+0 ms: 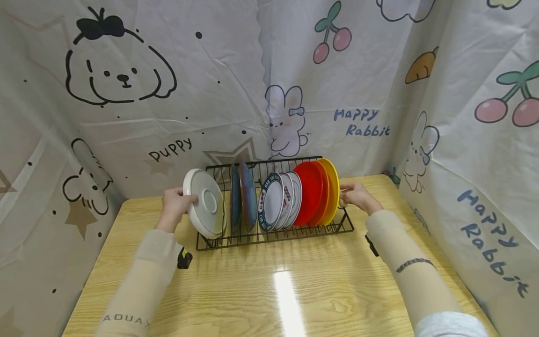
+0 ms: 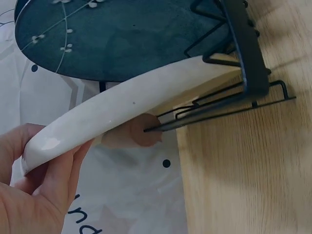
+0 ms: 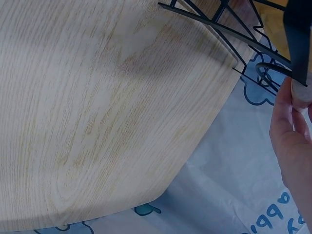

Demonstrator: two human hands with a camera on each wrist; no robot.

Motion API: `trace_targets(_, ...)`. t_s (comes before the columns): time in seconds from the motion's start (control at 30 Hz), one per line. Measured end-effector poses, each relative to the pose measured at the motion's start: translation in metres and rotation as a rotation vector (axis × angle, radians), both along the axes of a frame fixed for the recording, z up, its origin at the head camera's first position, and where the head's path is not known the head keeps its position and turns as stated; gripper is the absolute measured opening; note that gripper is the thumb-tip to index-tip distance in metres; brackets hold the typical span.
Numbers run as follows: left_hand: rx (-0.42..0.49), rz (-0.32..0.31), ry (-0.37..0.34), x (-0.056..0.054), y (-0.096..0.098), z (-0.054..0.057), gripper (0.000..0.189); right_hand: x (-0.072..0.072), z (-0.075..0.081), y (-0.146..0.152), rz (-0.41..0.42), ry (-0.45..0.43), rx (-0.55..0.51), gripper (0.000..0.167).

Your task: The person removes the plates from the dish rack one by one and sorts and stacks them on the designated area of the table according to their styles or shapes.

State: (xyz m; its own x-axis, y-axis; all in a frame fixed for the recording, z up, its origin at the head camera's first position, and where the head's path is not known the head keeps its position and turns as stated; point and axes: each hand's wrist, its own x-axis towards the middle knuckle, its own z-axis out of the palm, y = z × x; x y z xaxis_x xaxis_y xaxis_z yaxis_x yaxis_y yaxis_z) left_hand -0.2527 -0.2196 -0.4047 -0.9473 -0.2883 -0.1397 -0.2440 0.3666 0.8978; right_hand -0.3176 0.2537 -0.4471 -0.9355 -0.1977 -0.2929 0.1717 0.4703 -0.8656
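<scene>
A black wire dish rack (image 1: 269,238) stands on the table. At its left end my left hand (image 1: 174,206) pinches the rim of a white plate (image 1: 206,203), thumb on one face and fingers on the other. The plate leans left, its ringed underside facing right and its lower edge in the rack (image 2: 251,63). Beside it stand dark blue plates (image 1: 249,199). My right hand (image 1: 358,196) is at the rack's right end, next to a yellow plate (image 1: 334,187). In the right wrist view its fingers (image 3: 282,114) curl at the rack's end wires, partly cut off by the frame.
Small white patterned plates (image 1: 271,201) and red plates (image 1: 306,194) stand upright in the rack's middle and right. The wooden table (image 1: 236,290) spreads in front of it, with a bright light reflection. A printed cloth (image 1: 219,93) hangs behind and at both sides.
</scene>
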Motion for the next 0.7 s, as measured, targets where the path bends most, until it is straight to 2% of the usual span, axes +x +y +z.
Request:
trace_targets(0.2, -0.034, 0.006, 0.022, 0.001, 0.002, 0.005, 0.036, 0.000, 0.002, -0.002, 0.002, -0.007, 0.013, 0.049)
trace_targets(0.5, -0.114, -0.033, 0.009, 0.001, 0.002, 0.028, 0.041, 0.000, 0.000, 0.000, -0.005, 0.002, 0.010, 0.048)
trace_targets(0.7, -0.109, -0.047, 0.023, 0.002, -0.005, 0.047, 0.043, -0.001, -0.001, 0.001, -0.005, -0.003, 0.023, 0.049)
